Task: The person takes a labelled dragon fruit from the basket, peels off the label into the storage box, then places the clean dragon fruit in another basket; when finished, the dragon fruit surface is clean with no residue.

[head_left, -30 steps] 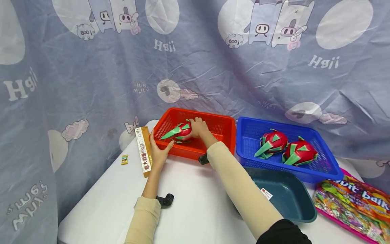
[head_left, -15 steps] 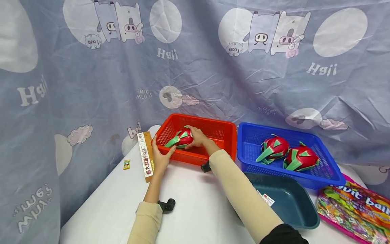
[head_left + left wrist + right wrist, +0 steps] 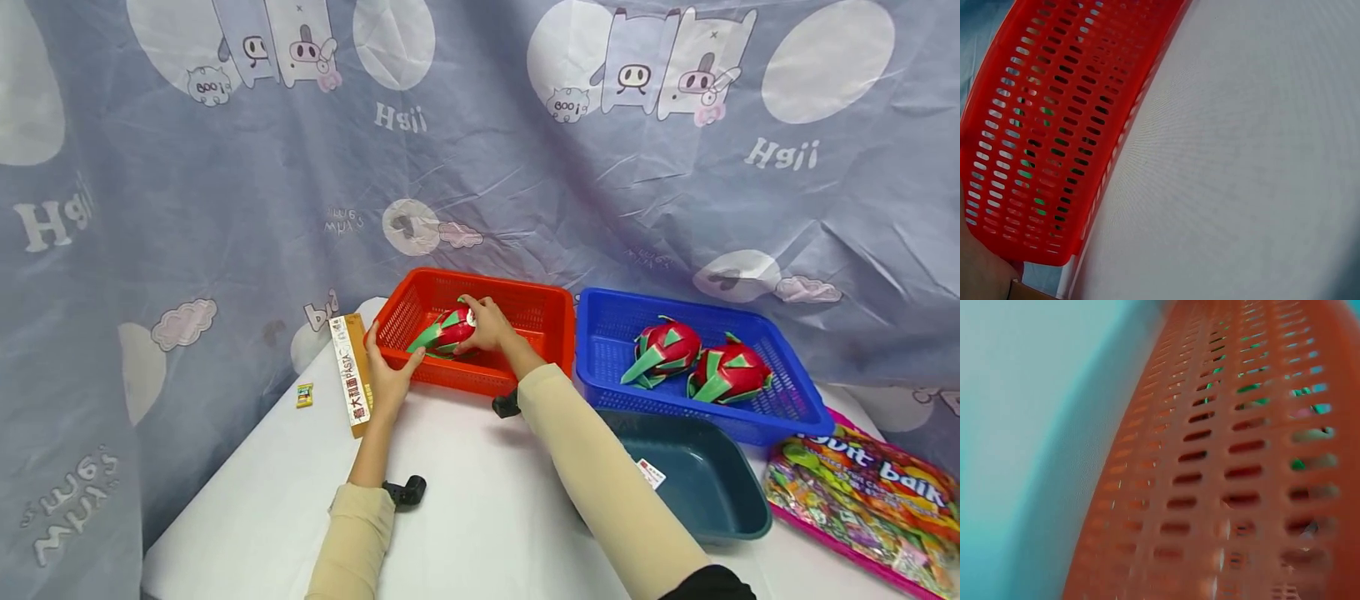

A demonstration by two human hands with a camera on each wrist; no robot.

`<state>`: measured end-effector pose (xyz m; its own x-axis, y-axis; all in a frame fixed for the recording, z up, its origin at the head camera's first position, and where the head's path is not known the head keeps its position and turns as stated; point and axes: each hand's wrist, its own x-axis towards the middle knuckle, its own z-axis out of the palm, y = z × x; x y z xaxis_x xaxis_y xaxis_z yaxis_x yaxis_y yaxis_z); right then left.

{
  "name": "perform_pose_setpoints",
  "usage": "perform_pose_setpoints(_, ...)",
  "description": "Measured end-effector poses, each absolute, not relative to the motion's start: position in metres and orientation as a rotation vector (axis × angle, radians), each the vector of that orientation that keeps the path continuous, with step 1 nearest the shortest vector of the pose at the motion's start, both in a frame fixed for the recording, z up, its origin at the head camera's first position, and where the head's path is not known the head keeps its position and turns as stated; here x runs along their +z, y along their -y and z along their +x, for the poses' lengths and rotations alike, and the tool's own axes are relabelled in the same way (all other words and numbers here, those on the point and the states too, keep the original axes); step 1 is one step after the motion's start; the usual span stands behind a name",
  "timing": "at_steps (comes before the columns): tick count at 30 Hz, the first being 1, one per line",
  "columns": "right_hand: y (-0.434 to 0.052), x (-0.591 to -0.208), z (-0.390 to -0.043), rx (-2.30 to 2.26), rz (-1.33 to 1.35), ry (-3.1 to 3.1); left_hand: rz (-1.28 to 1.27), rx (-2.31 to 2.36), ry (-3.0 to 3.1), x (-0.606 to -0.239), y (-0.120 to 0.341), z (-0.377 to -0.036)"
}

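In the head view, a red toy dragon fruit [image 3: 448, 327] with green leaf tips sits inside the red basket [image 3: 480, 379], towards its left end. My right hand [image 3: 489, 325] grips its right side from above; a small white round patch shows beside the fingers. My left hand [image 3: 388, 379] holds the basket's front left corner, with the thumb over the front rim. In the left wrist view, part of that hand [image 3: 982, 269] shows at the corner of the slotted basket wall [image 3: 1054, 125]. The right wrist view has the wall [image 3: 1210, 481] up close, with green and red glimpsed through its slots.
Right of the red basket, a blue basket [image 3: 675, 404] holds two more toy dragon fruits [image 3: 667, 346]. Before it stands a dark teal tub [image 3: 701, 475], partly behind my right sleeve. A fruit candy bag [image 3: 862, 500], a pasta box [image 3: 352, 375] and a small yellow packet [image 3: 304, 395] lie around.
The dragon fruit in my right hand has turned slightly, and its long green leaf has shifted right. A white patch on it has come into sight. My left hand keeps its place.
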<state>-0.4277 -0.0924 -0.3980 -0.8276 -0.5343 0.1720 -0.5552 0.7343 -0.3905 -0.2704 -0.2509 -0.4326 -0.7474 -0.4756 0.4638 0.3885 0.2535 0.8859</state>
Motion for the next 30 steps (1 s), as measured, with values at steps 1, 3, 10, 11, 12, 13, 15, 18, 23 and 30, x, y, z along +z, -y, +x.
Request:
perform_pose_setpoints(1,0.088,-0.393,-0.424,0.686,0.879,2.867,0.072,-1.578,1.825,-0.432,0.250,-0.270)
perform_pose_setpoints(3,0.078,-0.380,-0.415,0.692,0.826,2.833,0.064,-1.580,1.818,-0.432,0.249,-0.271)
perform_pose_setpoints(10,0.030,-0.321,-0.357,0.792,0.633,2.608,0.046,-1.634,1.914,-0.426,0.253,-0.270)
perform_pose_setpoints(11,0.021,-0.315,-0.344,0.803,0.629,2.578,0.037,-1.659,1.940,-0.425,0.254,-0.269)
perform_pose_setpoints(12,0.014,-0.311,-0.330,0.815,0.634,2.550,0.028,-1.686,1.967,-0.424,0.256,-0.269)
perform_pose_setpoints(13,0.006,-0.310,-0.315,0.832,0.643,2.527,0.018,-1.715,1.993,-0.423,0.259,-0.268)
perform_pose_setpoints(15,-0.007,-0.313,-0.284,0.867,0.670,2.486,0.012,-1.755,2.045,-0.423,0.262,-0.266)
perform_pose_setpoints(18,-0.018,-0.331,-0.242,0.921,0.723,2.439,-0.004,-1.787,2.085,-0.422,0.264,-0.266)
perform_pose_setpoints(23,-0.013,-0.377,-0.196,0.936,0.730,2.432,-0.024,-1.824,2.085,-0.421,0.271,-0.265)
perform_pose_setpoints(30,0.006,-0.426,-0.167,1.018,0.639,2.532,-0.024,-1.879,2.070,-0.425,0.269,-0.267)
